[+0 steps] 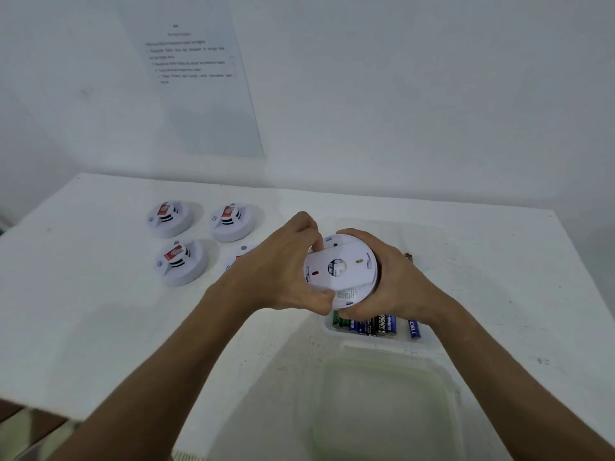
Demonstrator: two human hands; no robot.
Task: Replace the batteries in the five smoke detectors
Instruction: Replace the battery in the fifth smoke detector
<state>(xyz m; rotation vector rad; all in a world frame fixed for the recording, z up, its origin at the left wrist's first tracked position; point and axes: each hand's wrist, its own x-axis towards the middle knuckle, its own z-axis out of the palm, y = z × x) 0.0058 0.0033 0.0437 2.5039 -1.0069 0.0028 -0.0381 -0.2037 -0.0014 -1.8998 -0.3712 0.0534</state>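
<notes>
A: White plastic, smooth and round: that is the smoke detector both hands hold above the table, its flat back turned up toward the camera.

B: How do the hands grip it?

A: The left hand curls over the left rim, thumb at the lower edge and fingers bent over the top. The right hand cups the right side and underside, fingers wrapped round the body. A round back plate sits on the detector, slightly askew; a printed label shows at its lower edge.

B: And the other detectors?

A: To the left of the left hand, on the matte white tabletop, three domed detectors rest face up, each with an orange tag and dark slotted vents. A fourth peeks out just behind the left wrist, mostly hidden.

B: Batteries?

A: Directly beneath the hands, a shallow white tray holds cylindrical batteries in blue, black and green wrappers. Nearer the body lies a translucent squarish plastic lid with rounded corners.

B: Anything beyond the hands?

A: A printed paper sheet hangs on the wall; its text is too blurred to read.
</notes>
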